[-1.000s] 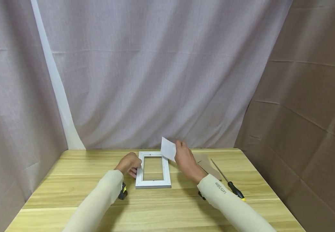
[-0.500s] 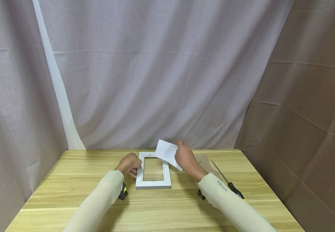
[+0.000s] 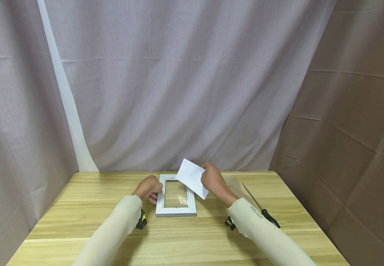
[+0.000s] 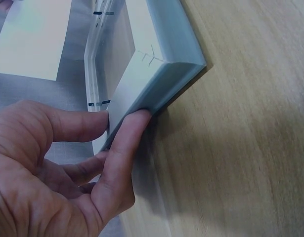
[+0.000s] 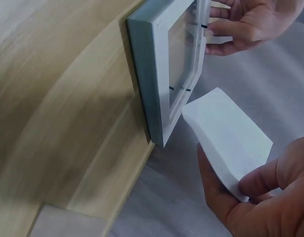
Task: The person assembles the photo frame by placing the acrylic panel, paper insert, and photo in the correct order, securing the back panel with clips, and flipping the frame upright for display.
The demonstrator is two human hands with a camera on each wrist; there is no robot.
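Note:
A white picture frame (image 3: 175,211) lies flat on the wooden table (image 3: 78,207), with glass in its opening. My left hand (image 3: 154,192) pinches the frame's left edge; in the left wrist view the thumb and fingers (image 4: 127,133) press that edge near a corner of the frame (image 4: 156,64). My right hand (image 3: 206,173) pinches a white sheet of paper (image 3: 192,177) and holds it tilted above the frame's far right side. In the right wrist view the paper (image 5: 231,131) hangs just beside the frame (image 5: 156,74), apart from it.
A brown cardboard panel (image 3: 235,187) lies on the table behind my right hand. A screwdriver (image 3: 261,208) with a black and yellow handle lies to the right. Grey curtains close off the back and left; brown cardboard walls off the right.
My right hand has turned the paper from nearly upright to a flatter tilt and brought it left and down over the frame's right side. The left hand and frame have stayed still.

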